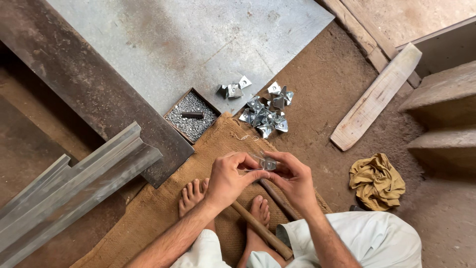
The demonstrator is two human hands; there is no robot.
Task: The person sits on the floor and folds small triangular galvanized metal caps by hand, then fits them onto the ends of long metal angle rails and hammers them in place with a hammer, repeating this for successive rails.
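Left hand and right hand together pinch one small folded metal bracket, shiny and silver-grey, above the burlap mat. A pile of brackets lies just beyond.

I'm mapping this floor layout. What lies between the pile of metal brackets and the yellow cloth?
Only bare dirt floor separates the pile of metal brackets from the yellow cloth, per the head view.

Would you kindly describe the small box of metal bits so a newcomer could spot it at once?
Find the grey metal sheet on the floor; at its near corner, touching the burlap mat, sits a small square wooden box. Unlike the loose shiny brackets beside it, it holds tiny grey pieces and a dark rod.
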